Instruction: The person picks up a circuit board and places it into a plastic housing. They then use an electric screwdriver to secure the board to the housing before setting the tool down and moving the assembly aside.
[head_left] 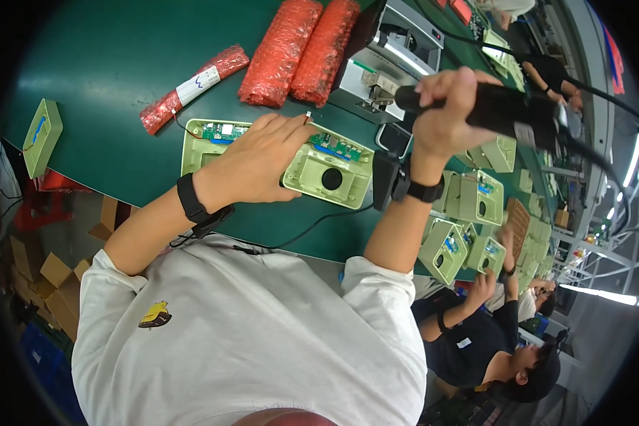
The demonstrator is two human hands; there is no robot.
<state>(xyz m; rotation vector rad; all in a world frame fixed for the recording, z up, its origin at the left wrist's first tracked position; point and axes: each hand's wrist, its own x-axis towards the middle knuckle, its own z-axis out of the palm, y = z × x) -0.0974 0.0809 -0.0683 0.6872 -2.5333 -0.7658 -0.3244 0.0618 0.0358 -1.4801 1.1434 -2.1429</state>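
My left hand (255,153) lies across light green plastic housings on the bench, fingers over the far edge and thumb at the near edge of the right-hand housing (358,174). This housing has a green circuit board, blue wire and a round black opening. A second housing (192,153) with a board shows left of my hand; the join between them is hidden. Raised at the right, my right hand (444,117) is wrapped round a black corded electric screwdriver (508,113). Its front end is beside a grey and black box-shaped machine (362,78), probably a screw feeder; the tip is hard to make out.
Red bubble-wrapped rolls (280,53) lie at the back, with a thinner labelled one (195,85) nearby. Another housing (44,138) stands far left. More housings (479,195) crowd the right, where a co-worker in black (476,341) handles some. A black cable (319,224) crosses the green bench.
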